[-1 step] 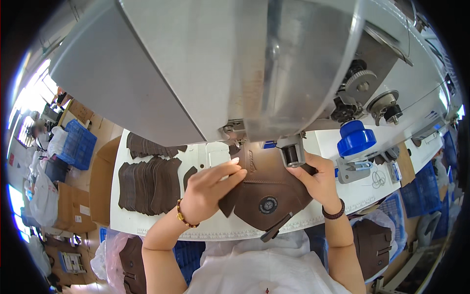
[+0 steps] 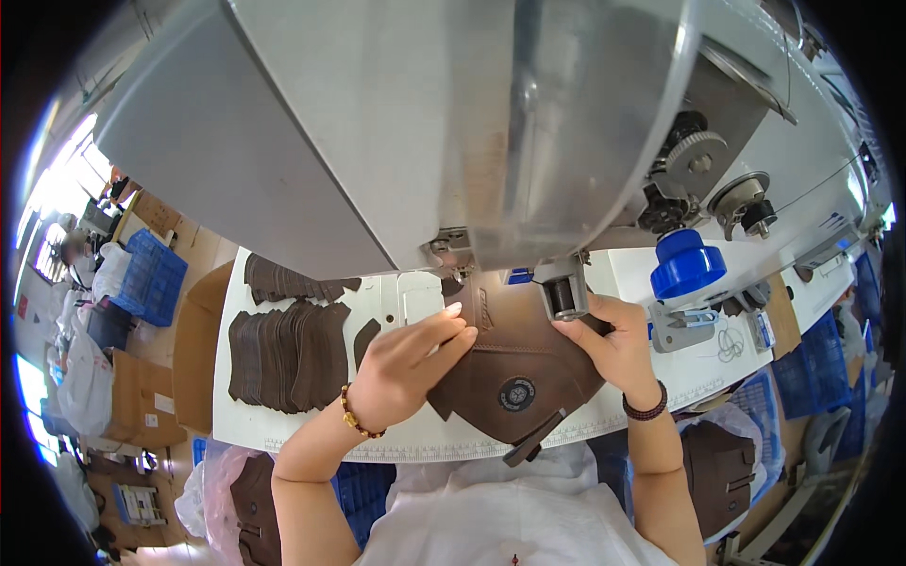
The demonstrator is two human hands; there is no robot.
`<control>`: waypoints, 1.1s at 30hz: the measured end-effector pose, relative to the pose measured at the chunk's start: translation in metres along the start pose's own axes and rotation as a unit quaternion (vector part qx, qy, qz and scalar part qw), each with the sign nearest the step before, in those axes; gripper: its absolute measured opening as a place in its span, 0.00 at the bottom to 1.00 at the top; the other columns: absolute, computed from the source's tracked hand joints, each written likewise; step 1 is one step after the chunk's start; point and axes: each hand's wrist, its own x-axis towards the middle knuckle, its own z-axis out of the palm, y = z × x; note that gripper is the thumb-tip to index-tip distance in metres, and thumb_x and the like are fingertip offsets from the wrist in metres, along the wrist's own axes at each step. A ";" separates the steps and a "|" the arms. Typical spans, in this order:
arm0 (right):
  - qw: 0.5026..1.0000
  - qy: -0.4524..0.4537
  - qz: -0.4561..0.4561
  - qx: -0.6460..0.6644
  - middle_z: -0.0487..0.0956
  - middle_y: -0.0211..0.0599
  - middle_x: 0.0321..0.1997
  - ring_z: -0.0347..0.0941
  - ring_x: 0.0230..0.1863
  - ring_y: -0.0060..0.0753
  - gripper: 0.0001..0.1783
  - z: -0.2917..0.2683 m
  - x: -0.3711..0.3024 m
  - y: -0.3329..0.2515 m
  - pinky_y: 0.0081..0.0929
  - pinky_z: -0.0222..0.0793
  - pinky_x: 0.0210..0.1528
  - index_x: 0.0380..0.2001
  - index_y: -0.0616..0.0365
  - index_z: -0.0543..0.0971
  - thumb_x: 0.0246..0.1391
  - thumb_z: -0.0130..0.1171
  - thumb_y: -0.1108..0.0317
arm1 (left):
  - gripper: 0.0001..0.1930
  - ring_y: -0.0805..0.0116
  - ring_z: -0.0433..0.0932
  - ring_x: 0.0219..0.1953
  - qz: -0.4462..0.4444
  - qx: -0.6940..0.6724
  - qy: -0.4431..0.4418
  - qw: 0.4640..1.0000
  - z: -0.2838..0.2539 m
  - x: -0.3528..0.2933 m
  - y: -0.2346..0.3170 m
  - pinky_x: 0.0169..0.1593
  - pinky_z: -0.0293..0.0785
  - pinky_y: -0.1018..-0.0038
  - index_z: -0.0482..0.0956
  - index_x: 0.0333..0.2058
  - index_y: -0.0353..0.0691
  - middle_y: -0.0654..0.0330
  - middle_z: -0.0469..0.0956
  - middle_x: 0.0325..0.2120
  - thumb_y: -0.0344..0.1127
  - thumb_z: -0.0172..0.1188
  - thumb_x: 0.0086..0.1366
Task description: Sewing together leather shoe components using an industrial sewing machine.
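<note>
A brown leather shoe piece point(image 2: 514, 377) with a round dark badge lies on the white work table point(image 2: 377, 439), its top edge under the foot of a large grey sewing machine point(image 2: 425, 123). My left hand point(image 2: 406, 363), with a bead bracelet at the wrist, grips the piece at its left edge, fingers stretched toward the needle area. My right hand point(image 2: 613, 344), with a dark bracelet, holds the piece's right edge beside the machine's small metal roller point(image 2: 563, 294). A dark strap point(image 2: 533, 439) hangs off the piece's lower edge.
Rows of cut brown leather pieces point(image 2: 283, 354) lie fanned on the table's left side. A blue cap point(image 2: 687, 264) stands right of the machine. Blue crates point(image 2: 156, 278) and cardboard boxes point(image 2: 142, 406) stand on the floor at left. Bags of brown pieces point(image 2: 717, 472) sit by my legs.
</note>
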 end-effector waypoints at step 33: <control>0.998 0.019 -0.013 0.062 0.83 0.36 0.29 0.75 0.30 0.20 0.11 -0.002 0.022 0.005 0.20 0.70 0.34 0.34 0.64 0.82 0.48 0.66 0.69 | 0.11 0.66 0.80 0.40 0.171 0.145 0.007 0.975 0.002 0.015 -0.027 0.31 0.77 0.78 0.81 0.33 0.34 0.62 0.78 0.32 0.25 0.61 0.47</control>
